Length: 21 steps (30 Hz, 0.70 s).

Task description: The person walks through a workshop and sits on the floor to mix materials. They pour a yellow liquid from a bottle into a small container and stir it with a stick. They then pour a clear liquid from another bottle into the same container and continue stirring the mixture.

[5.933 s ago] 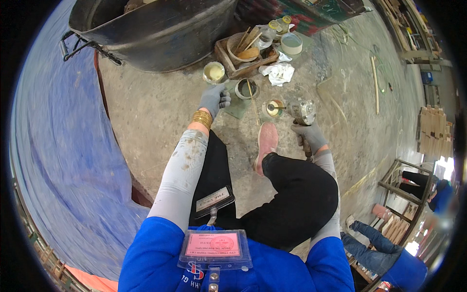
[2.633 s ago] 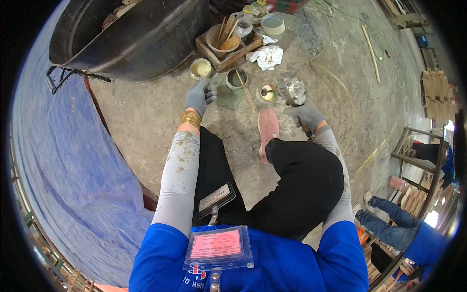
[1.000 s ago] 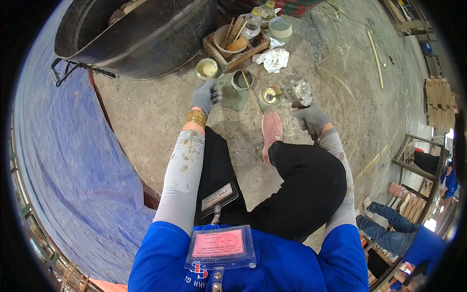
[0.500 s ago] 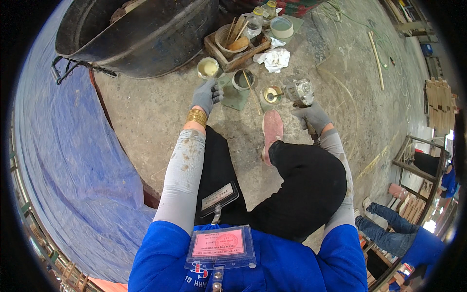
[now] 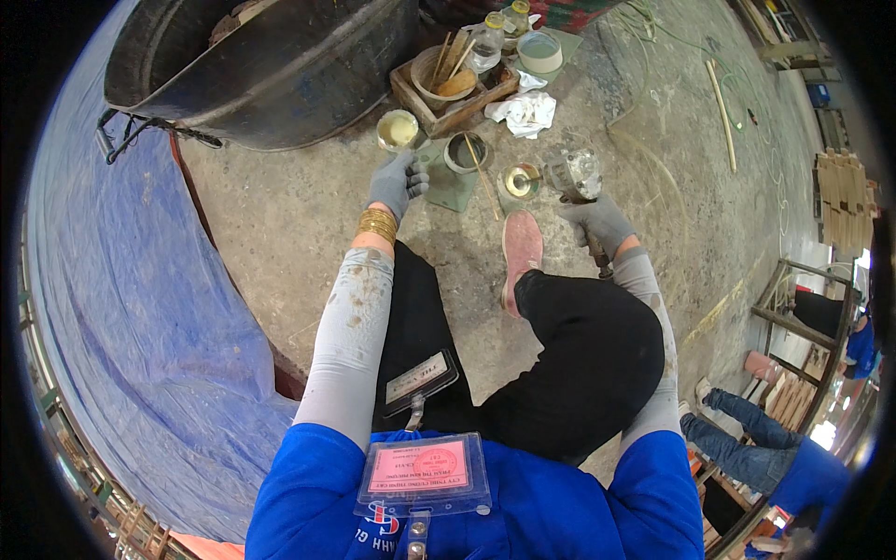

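Note:
My left hand (image 5: 399, 182), in a grey glove, has its fingers curled just below a cup of cream-coloured paste (image 5: 399, 129). Whatever lies in those fingers is hidden; a grey blade-like piece shows between hand and cup. My right hand (image 5: 600, 224), gloved too, is closed round the handle of a power tool (image 5: 575, 175) with a scuffed, pale metal body. From the tool a thin rod reaches left into a small cup with yellowish contents (image 5: 519, 181). Between the hands stands a dark-rimmed pot (image 5: 465, 152) with a wooden stick (image 5: 483, 177) leaning across it.
A large black tub (image 5: 280, 98) stands far left beside blue sheeting (image 5: 159, 345). Behind the cups are a wooden tray (image 5: 476, 110) with a bowl of sticks, a clear bottle (image 5: 485, 45), a white cloth (image 5: 525, 114) and a light-blue pot (image 5: 540, 52). Another person (image 5: 765, 448) is at right.
Both hands and the cups stay nearly in place. The rod's end inside the small yellowish cup looks different, and a bright ring shows there now.

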{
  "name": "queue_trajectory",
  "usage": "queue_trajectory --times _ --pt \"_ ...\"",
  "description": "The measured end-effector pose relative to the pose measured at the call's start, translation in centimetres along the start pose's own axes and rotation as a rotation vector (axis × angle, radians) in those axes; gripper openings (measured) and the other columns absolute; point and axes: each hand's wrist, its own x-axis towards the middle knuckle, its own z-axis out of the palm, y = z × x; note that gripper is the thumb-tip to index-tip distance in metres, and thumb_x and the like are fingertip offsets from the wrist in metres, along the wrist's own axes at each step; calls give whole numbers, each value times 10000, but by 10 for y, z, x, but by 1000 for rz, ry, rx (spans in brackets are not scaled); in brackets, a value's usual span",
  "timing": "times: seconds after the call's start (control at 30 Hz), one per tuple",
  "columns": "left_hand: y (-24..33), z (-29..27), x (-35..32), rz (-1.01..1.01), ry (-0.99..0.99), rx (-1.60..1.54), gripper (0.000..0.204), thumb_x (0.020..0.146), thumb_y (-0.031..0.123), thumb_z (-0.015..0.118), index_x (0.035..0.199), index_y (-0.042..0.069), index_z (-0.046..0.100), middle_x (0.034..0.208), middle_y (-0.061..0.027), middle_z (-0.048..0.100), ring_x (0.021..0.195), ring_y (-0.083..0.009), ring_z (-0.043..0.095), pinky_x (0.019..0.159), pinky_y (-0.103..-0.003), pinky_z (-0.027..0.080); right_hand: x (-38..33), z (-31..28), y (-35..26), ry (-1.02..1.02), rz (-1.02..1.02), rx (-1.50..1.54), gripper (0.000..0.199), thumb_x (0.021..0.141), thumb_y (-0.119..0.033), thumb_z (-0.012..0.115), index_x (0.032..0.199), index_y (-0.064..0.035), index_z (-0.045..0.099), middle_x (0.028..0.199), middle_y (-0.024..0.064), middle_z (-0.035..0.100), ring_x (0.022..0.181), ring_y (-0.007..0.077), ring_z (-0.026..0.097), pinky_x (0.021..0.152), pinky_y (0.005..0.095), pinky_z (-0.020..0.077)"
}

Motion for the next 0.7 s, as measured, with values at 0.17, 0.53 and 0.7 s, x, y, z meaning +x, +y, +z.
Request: queue_trajectory --times 0.17,0.53,0.7 --pt "0 0 2 -16 7 4 264 854 264 547 976 30 541 771 -51 556 623 -170 565 549 -288 491 1 3 2 23 -23 -20 306 707 -129 680 954 12 568 516 15 462 388 123 436 351 273 331" --pt "-2 0 6 -21 -2 11 246 858 266 547 953 39 540 739 -49 548 621 -171 566 551 -297 492 7 3 5 -21 -23 36 313 699 -106 687 964 10 568 528 14 475 389 122 427 353 272 318" --pt "-1 -5 8 -28 3 2 238 858 264 548 940 41 537 736 -49 549 604 -163 561 537 -288 493 6 4 4 -19 -8 4 315 697 -103 686 965 11 566 531 14 475 390 119 425 355 274 316"
